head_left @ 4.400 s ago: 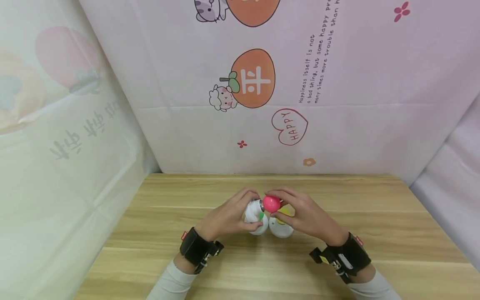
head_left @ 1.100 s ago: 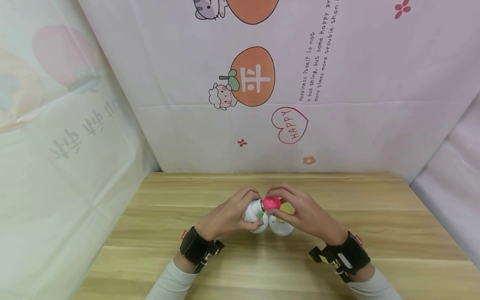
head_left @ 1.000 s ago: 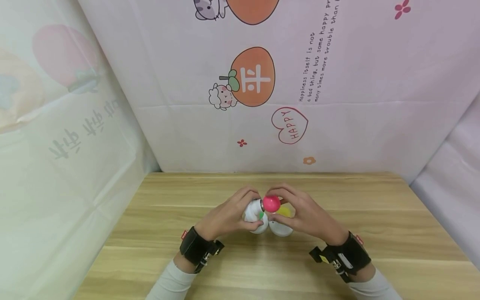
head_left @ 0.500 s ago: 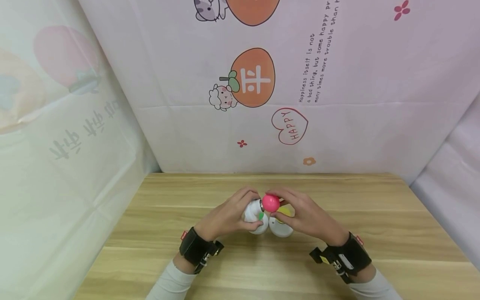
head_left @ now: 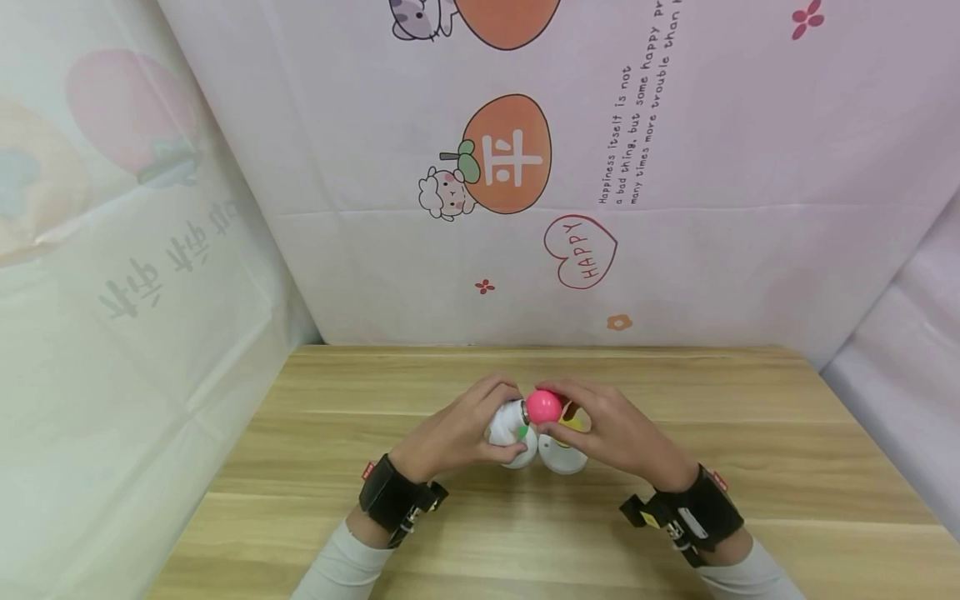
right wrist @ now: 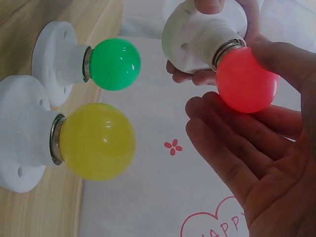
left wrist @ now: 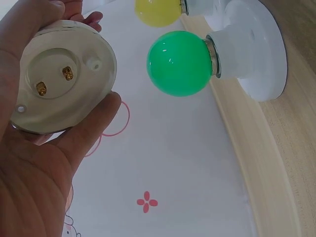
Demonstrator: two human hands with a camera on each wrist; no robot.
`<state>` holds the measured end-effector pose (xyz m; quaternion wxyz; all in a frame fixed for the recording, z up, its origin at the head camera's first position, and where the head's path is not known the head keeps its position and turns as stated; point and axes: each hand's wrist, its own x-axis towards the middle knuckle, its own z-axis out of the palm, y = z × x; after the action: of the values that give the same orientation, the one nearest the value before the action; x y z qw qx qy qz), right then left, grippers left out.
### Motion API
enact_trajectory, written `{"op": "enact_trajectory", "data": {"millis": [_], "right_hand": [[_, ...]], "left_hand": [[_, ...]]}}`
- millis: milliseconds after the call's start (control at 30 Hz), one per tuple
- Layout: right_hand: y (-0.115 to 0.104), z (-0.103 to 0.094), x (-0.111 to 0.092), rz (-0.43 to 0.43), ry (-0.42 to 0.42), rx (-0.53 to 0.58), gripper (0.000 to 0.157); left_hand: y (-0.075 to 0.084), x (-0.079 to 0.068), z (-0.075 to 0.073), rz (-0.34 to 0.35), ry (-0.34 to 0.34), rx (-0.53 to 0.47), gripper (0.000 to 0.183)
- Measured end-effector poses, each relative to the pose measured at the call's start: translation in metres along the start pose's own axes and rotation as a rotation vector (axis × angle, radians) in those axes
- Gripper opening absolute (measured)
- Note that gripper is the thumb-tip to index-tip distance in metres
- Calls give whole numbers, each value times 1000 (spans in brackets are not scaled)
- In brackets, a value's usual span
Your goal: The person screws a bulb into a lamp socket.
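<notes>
My left hand (head_left: 461,429) grips a white lamp holder (head_left: 507,423) tilted on its side above the table. In the left wrist view the underside of its round base (left wrist: 64,106) shows two brass screws. My right hand (head_left: 618,433) holds a pinkish-red light bulb (head_left: 543,407) with thumb and fingers. The bulb's metal screw base (right wrist: 227,52) sits in the mouth of the holder, with part of its thread showing. Below the hands a green bulb (right wrist: 115,64) and a yellow bulb (right wrist: 98,140) stand upright in white lamp holders on the table.
The wooden table (head_left: 360,483) carries the two fitted lamp holders side by side, close under my hands. A printed white cloth (head_left: 375,250) hangs behind the table's far edge, with more cloth at both sides. Black straps (head_left: 390,496) with cameras sit on both wrists.
The fingers of my right hand have shifted on the red bulb, loosening and closing around it again. My left hand keeps the holder in the same place, and the bulb stays at its mouth.
</notes>
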<state>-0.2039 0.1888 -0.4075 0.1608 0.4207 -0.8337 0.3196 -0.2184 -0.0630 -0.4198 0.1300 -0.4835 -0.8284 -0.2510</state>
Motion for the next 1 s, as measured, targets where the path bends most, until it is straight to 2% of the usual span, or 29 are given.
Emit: {"op": "enact_trajectory", "data": {"millis": [133,333,533,767,1000], "right_hand": [[0,0,0,7,-3,-7,48],[0,0,0,-12,15,0,58],[-2,2,1,-53,26,51,48],[-3,1,1,-55,16,72,58],[-3,1,1,-44,7,60,57]], "left_hand": [[1,0,-1,-1,-2,4,51],[1,0,-1,0,-1,11,51],[1,1,-1,-7,-5,4,52],[1,0,0,-9,-5,-4,52],[0,-1,1,-9,3,0,51]]}}
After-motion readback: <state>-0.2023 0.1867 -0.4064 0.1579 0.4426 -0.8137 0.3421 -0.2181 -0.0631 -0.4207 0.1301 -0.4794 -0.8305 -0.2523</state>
